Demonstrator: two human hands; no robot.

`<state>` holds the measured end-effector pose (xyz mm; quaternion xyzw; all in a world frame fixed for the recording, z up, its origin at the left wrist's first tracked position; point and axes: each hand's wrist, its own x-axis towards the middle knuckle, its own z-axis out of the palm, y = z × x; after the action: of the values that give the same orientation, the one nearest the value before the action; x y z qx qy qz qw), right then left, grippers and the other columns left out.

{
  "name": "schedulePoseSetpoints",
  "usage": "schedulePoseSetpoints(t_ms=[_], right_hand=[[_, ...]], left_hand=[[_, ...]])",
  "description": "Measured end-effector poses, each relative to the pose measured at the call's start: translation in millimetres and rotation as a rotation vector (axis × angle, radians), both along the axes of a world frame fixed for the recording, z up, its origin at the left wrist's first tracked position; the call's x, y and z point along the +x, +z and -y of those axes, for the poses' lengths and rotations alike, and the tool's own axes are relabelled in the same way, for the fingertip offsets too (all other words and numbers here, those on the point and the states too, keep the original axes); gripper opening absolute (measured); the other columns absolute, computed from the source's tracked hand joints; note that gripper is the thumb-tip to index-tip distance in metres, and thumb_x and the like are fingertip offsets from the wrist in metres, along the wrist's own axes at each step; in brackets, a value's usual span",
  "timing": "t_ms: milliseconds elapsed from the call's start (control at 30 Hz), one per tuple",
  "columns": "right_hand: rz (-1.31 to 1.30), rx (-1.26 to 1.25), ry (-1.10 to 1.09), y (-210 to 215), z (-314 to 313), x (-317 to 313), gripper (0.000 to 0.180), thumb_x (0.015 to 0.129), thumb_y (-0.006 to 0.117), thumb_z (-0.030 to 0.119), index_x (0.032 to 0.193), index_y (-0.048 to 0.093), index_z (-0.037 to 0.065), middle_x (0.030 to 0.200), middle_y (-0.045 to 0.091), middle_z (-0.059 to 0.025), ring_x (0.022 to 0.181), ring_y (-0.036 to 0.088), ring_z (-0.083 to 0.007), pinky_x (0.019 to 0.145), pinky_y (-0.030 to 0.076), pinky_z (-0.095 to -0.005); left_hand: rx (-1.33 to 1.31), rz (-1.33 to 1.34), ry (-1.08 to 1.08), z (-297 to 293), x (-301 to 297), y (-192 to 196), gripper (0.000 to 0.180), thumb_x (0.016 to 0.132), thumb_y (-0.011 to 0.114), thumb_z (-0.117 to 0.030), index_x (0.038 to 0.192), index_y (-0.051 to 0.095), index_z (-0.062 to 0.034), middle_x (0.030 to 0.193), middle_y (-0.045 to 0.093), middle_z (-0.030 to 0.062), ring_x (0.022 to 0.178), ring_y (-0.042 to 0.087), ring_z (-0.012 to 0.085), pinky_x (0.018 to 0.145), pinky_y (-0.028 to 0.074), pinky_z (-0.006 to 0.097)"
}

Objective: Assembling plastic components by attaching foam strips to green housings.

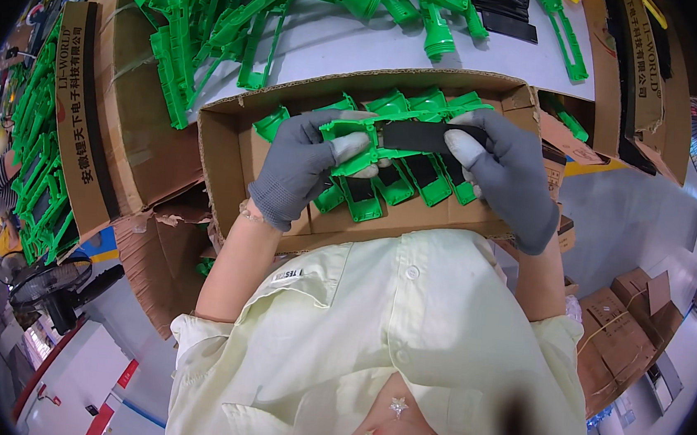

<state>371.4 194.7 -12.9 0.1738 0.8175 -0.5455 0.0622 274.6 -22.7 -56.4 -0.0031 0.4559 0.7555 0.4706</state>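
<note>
Left hand [303, 168], grey-gloved, clamped on green plastic frame [353, 145]; right hand [508, 178] pinching black strip [422, 136] at its 3 o'clock end, pressing it onto the frame. Both held over open cardboard box [225, 161], just above finished green pieces [405, 181] packed inside. Best to keep strip level, seat one end first, thumb along. Loose green mouldings [217, 15] heaped at 11 o'clock on table.

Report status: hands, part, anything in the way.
Left hand grips green plastic part. Right hand pinches black strip against it. Both over open cardboard box of green parts. Nothing in the way.
</note>
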Motion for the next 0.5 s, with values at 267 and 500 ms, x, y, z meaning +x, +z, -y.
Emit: schedulePoseSetpoints(t_ms=[267,500], right_hand=[[-0.132,0.208,0.080,-10,0,-3,0.015,0.085,0.062,0.012,0.093,0.059,0.000,0.062,0.054,-0.0026,0.049,0.047,-0.0056,0.045,0.037,-0.0226],[-0.187,0.343,0.138,-13,6,-6,0.018,0.082,0.065,0.015,0.093,0.059,0.001,0.062,0.054,-0.0085,0.048,0.047,-0.0104,0.047,0.038,-0.0251]], left_hand=[[-0.093,-0.030,-0.028,-6,1,4,0.034,0.084,0.058,-0.002,0.117,0.052,0.0077,0.099,0.062,0.0200,0.082,0.066,0.0294,0.067,0.059,0.031],[-0.173,-0.073,0.018,-16,9,8,0.029,0.083,0.060,-0.001,0.111,0.057,0.0072,0.095,0.063,0.0161,0.078,0.067,0.0264,0.065,0.058,0.029]])
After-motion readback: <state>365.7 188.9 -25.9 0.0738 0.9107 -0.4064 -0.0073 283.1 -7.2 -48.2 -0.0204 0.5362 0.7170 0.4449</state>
